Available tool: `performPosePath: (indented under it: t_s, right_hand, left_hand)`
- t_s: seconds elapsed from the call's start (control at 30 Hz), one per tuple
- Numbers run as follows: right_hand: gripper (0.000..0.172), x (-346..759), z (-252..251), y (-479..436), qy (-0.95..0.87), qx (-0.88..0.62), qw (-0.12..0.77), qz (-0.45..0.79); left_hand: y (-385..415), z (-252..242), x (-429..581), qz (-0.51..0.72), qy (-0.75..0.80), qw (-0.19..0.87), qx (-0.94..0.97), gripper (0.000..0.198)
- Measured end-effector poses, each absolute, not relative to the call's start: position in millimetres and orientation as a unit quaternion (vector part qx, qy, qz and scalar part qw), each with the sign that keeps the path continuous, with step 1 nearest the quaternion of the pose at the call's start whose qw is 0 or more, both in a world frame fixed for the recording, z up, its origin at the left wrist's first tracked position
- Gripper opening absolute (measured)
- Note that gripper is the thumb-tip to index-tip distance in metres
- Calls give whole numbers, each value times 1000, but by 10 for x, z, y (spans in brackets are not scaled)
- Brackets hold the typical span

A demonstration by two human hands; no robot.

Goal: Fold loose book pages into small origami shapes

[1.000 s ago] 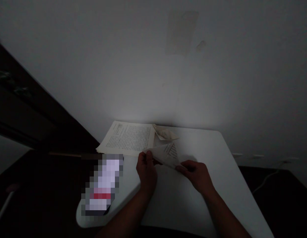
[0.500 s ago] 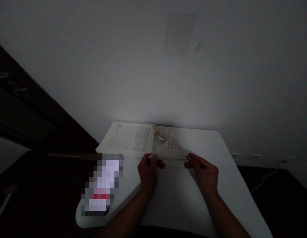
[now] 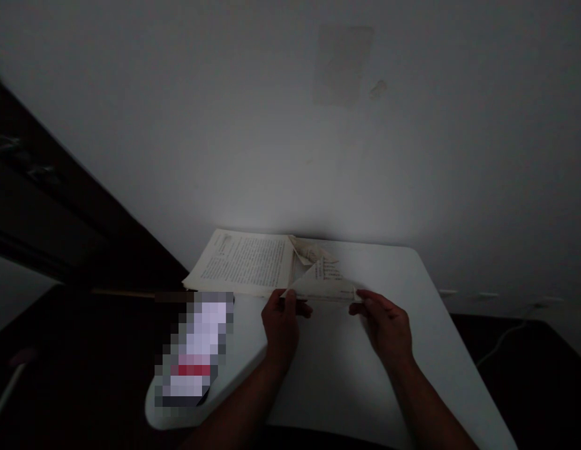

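Between my hands is a folded sheet of printed paper, triangular at the top with a straight band along its lower edge. My left hand pinches its left corner, thumb on top and fingers beneath. At the opposite corner my right hand grips the paper between thumb and fingers. Just behind it lies another folded piece of printed paper. A stack of printed pages rests to the left of that, at the back of the table.
The white table stands against a grey wall. A blurred-out phone-like object lies at the table's left edge. On the left is a dark door. A pale cable hangs beyond the right edge.
The folded sheet's upper point sits slightly lower and tilts differently, and its lower band shows more. Both hands keep hold of its corners, the right hand having shifted only slightly.
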State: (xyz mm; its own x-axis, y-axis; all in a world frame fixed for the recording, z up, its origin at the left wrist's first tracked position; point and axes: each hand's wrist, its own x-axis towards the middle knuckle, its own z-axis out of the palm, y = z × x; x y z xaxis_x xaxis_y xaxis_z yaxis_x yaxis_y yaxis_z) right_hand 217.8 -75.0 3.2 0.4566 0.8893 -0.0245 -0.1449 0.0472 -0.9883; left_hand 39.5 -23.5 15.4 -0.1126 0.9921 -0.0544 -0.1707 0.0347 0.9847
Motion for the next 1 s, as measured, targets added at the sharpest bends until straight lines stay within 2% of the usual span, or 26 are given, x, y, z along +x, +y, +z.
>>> performPosePath:
  t_s: [0.1, 0.37, 0.53, 0.77, 1.0]
  right_hand:
    - [25, 2188, 30, -744, -319, -566, 637, 415]
    - [33, 2280, 44, -718, -339, -577, 564, 484]
    - [40, 2297, 45, -714, -346, -555, 549, 520]
    - [28, 2291, 52, -715, -329, -559, 565, 510]
    - [27, 2289, 52, -716, -307, -569, 591, 483]
  left_hand:
    - [-235, 148, 397, 563, 490, 522, 413, 24]
    - [-231, 154, 411, 566, 494, 513, 414, 30]
    - [-219, 131, 401, 563, 486, 518, 422, 32]
    - [-226, 148, 401, 563, 480, 516, 432, 29]
    - [-250, 109, 403, 582, 438, 540, 422, 26]
